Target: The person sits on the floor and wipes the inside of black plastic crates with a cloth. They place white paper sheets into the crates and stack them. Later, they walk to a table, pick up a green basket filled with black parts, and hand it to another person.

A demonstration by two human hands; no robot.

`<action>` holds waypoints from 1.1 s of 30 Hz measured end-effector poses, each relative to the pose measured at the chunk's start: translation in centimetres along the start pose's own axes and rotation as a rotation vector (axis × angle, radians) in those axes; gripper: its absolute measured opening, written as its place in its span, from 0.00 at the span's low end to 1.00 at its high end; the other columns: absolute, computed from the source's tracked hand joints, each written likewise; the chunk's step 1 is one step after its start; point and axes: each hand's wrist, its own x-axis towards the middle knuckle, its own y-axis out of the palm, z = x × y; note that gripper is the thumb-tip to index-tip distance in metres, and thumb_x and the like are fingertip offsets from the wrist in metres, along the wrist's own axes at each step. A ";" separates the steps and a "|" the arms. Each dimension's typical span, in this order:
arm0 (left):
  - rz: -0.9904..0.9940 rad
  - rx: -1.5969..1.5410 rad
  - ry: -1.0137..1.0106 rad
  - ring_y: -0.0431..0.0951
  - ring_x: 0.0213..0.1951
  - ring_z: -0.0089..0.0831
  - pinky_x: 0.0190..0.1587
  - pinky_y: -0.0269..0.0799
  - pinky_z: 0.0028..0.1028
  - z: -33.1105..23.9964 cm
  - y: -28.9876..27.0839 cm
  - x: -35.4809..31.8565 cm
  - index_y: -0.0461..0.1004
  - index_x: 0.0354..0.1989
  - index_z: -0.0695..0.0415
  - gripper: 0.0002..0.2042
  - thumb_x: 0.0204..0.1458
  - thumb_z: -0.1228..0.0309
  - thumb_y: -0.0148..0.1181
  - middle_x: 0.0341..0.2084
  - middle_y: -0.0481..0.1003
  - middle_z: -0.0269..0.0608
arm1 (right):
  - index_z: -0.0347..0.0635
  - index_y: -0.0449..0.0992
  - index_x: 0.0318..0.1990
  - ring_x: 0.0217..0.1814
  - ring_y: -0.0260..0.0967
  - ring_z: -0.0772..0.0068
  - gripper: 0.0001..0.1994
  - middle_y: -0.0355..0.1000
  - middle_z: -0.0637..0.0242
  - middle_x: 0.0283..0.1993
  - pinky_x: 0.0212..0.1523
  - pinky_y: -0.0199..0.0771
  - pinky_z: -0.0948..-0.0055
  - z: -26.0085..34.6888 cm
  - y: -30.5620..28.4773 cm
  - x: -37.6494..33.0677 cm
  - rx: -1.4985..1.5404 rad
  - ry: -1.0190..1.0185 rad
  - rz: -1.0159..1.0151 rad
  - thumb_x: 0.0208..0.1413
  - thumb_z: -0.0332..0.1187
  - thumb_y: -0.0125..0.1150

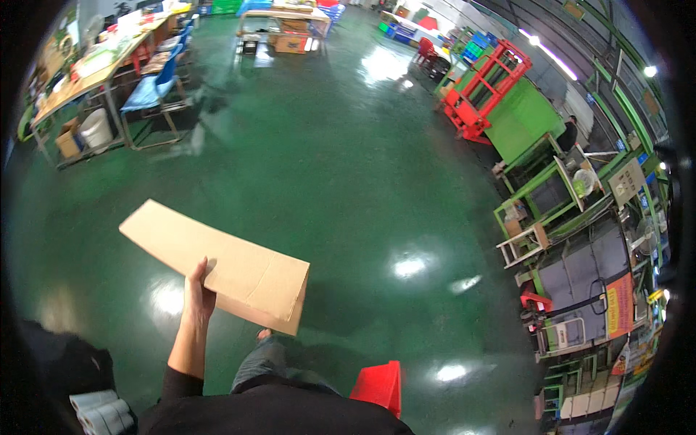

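Observation:
My left hand (199, 287) grips a long, folded piece of plain brown cardboard (232, 264) by its near edge, the thumb lying on top and the other fingers hidden underneath. The cardboard is held out in front of me above the green floor, slanting from upper left to lower right, and its right end shows the layers folded over. My right hand is out of the picture. A red plastic bin or box (378, 388) shows in part beside my right side; what supports it is hidden.
A long worktable (101, 69) with blue chairs (154, 90) stands far left. Ahead is another table (284, 14) with boxes beneath. A red lifting stacker (482, 94) and green-framed machinery (529, 119) line the right side. Grey-white rolls (101, 413) lie at lower left.

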 end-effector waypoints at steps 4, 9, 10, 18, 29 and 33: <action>0.054 -0.004 0.116 0.72 0.44 0.33 0.48 0.68 0.31 -7.2 46.6 37.3 0.64 0.50 0.60 0.19 0.50 0.67 0.56 0.41 0.71 0.40 | 0.47 0.67 0.34 0.29 0.64 0.63 0.13 0.66 0.66 0.30 0.24 0.71 0.64 28.8 43.7 6.6 0.082 0.035 -0.064 0.48 0.44 0.45; 0.090 -0.086 0.324 0.74 0.41 0.32 0.44 0.71 0.31 -12.6 87.2 78.4 0.64 0.50 0.58 0.19 0.50 0.66 0.57 0.39 0.71 0.40 | 0.46 0.67 0.34 0.29 0.64 0.62 0.13 0.66 0.65 0.30 0.25 0.71 0.63 52.3 83.9 18.7 0.182 0.067 -0.156 0.48 0.44 0.45; 0.110 -0.135 0.295 0.74 0.40 0.32 0.44 0.71 0.30 -12.4 92.2 85.5 0.66 0.49 0.58 0.19 0.51 0.65 0.57 0.38 0.72 0.40 | 0.46 0.66 0.34 0.29 0.64 0.62 0.13 0.66 0.65 0.30 0.25 0.71 0.63 55.6 90.4 21.9 0.185 0.066 -0.182 0.48 0.44 0.45; -0.160 -0.055 0.664 0.76 0.38 0.29 0.40 0.74 0.28 -2.8 105.8 125.2 0.68 0.48 0.62 0.21 0.53 0.59 0.55 0.37 0.73 0.41 | 0.44 0.63 0.31 0.23 0.63 0.59 0.12 0.63 0.62 0.24 0.23 0.68 0.62 72.0 131.9 56.0 0.330 0.063 -0.196 0.46 0.42 0.49; -0.080 -0.167 0.653 0.74 0.40 0.29 0.42 0.70 0.25 43.9 131.7 187.4 0.70 0.45 0.62 0.18 0.51 0.61 0.58 0.41 0.72 0.39 | 0.44 0.65 0.28 0.13 0.56 0.68 0.10 0.64 0.66 0.18 0.27 0.68 0.66 88.1 163.8 117.0 0.009 -0.157 -0.080 0.46 0.40 0.42; -0.058 -0.222 0.779 0.74 0.42 0.30 0.45 0.71 0.26 53.4 146.3 206.7 0.69 0.47 0.63 0.19 0.51 0.62 0.58 0.41 0.73 0.40 | 0.46 0.67 0.27 0.14 0.57 0.68 0.14 0.63 0.67 0.16 0.25 0.68 0.64 97.0 176.8 134.6 0.155 -0.036 -0.295 0.43 0.46 0.46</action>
